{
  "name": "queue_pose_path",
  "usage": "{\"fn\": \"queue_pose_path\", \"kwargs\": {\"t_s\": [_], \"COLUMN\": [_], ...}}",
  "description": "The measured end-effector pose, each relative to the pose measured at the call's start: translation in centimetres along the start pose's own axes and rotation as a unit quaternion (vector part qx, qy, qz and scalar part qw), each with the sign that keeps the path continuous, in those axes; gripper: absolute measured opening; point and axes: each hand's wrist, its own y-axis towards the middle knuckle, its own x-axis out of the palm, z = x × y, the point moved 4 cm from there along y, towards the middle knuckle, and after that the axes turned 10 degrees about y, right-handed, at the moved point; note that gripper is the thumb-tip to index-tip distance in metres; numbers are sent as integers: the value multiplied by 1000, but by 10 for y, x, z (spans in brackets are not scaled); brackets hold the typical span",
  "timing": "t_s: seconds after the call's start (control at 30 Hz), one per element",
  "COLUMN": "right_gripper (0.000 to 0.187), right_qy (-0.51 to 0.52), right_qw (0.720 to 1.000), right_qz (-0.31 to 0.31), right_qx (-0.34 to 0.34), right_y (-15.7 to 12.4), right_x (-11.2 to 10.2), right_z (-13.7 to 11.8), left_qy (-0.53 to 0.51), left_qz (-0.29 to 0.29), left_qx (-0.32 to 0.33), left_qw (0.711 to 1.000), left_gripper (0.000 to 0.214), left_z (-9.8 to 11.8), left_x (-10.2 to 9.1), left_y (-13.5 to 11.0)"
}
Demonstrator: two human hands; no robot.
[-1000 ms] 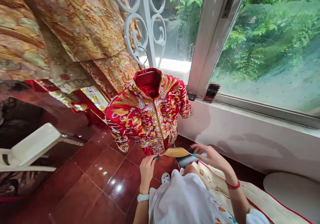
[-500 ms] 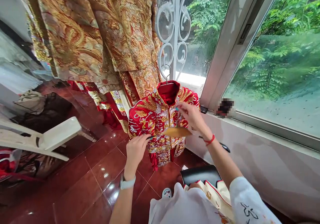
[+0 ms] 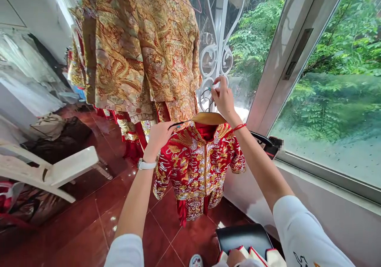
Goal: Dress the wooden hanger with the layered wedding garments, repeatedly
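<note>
A hanger (image 3: 210, 118) with a broad tan middle and thin dark ends is between my hands, level just above the collar of a red jacket (image 3: 190, 159). The jacket has dense gold and silver embroidery and hangs upright. My left hand (image 3: 159, 138) is closed on the hanger's dark left end. With pinched fingers, my right hand (image 3: 224, 100) grips the hanger at its metal hook, in front of the white window grille (image 3: 220, 52). My right forearm hides the hanger's right end.
Gold embroidered garments (image 3: 127, 60) hang at the back left. A white chair (image 3: 71, 167) stands on the red tiled floor (image 3: 131, 223). Below me is a black seat (image 3: 244, 237) with cream, red-edged cloth. A window sill (image 3: 312, 175) runs along the right, with a dark object (image 3: 272, 146) on it.
Both hands have risen with the hanger, from in front of the jacket's chest to just above its collar. The view has tilted slightly upward.
</note>
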Motion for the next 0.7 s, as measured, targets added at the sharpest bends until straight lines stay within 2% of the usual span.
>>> {"fn": "queue_pose_path", "kwargs": {"t_s": [0.17, 0.27, 0.43, 0.53, 0.6, 0.67, 0.7], "right_gripper": [26, 29, 30, 28, 25, 23, 22], "right_qy": [-6, -36, -76, -88, -96, -105, -110], "right_qw": [1000, 999, 995, 994, 994, 992, 989], "right_qz": [4, -5, 57, 62, 48, 29, 18], "right_qx": [18, 41, 42, 15, 24, 65, 98], "right_y": [-1, -12, -27, -32, -49, -91, -124], "right_x": [23, 41, 51, 43, 28, 0, -20], "right_z": [-7, -6, 11, 5, -1, 2, 9], "left_qy": [4, 11, 47, 20, -16, -59, -80], "left_qz": [-7, -4, 29, 14, 17, 64, 98], "left_qx": [-13, -20, -45, -50, -58, -66, -66], "left_qw": [1000, 1000, 997, 998, 998, 994, 990], "left_gripper": [42, 40, 37, 35, 34, 33, 33], "left_z": [-20, -29, -13, 0, 4, 3, 2], "left_x": [6, 12, 16, 23, 30, 37, 42], "left_y": [0, -16, -53, -55, -54, -59, -65]}}
